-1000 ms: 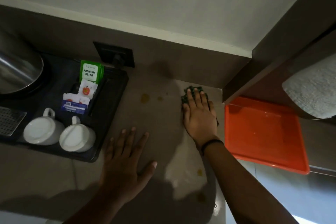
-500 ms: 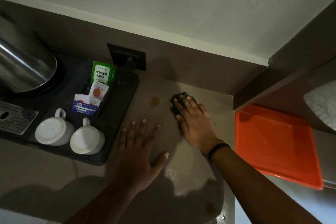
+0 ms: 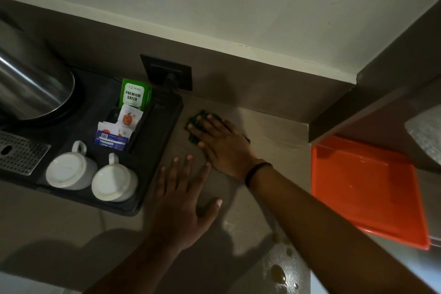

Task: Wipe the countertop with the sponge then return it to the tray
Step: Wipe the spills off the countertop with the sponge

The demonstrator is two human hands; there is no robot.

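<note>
A dim beige stone countertop point(image 3: 267, 150) runs under a pale wall, with yellowish droplets wet near its front edge. A black plastic tray point(image 3: 152, 150) at the left holds two upturned white cups and tea sachets; a flat orange plastic tray point(image 3: 362, 188) sits at the right, empty. The left hand point(image 3: 181, 200) lies flat, fingers spread, palm down on the counter. The right hand point(image 3: 222, 145) presses flat, fingers extended, on a dark green scouring sponge point(image 3: 193, 124), which peeks from under the fingertips just beside the black tray.
</note>
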